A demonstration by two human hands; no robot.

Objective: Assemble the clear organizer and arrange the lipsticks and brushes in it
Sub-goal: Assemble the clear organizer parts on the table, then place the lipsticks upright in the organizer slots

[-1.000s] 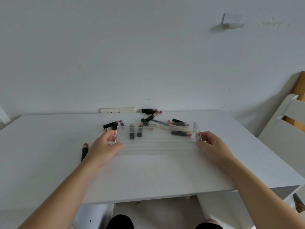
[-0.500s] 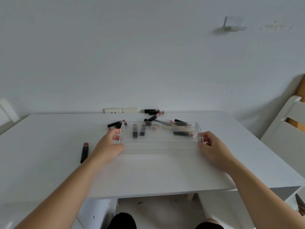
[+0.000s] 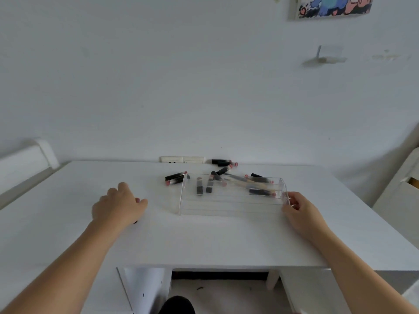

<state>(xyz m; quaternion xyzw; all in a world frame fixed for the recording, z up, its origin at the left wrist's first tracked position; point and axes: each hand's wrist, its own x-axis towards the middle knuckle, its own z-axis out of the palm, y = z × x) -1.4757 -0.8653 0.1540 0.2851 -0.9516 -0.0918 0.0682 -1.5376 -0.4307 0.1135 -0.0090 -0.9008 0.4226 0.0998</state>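
The clear organizer (image 3: pixel 231 201) lies on the white table (image 3: pixel 215 245), right of centre. My right hand (image 3: pixel 300 214) pinches its right end wall. My left hand (image 3: pixel 118 206) is off to the left, apart from the organizer, its fingers curled over a black lipstick whose end (image 3: pixel 135 222) just peeks out below the palm. Several black lipsticks with pink ends lie behind the organizer (image 3: pixel 175 177) and near the wall (image 3: pixel 223 169). Two lipsticks (image 3: pixel 199 189) and thin brushes (image 3: pixel 247 181) show blurred through the clear plastic.
A wall socket (image 3: pixel 182 159) sits at the table's back edge. A white chair (image 3: pixel 399 196) stands to the right, and a white rail (image 3: pixel 25 164) to the left. The table's front edge (image 3: pixel 215 266) is close to my body.
My left hand has let go of the organizer's left end and moved left onto the lone lipstick. My right hand stays on the right end. The camera has tilted up.
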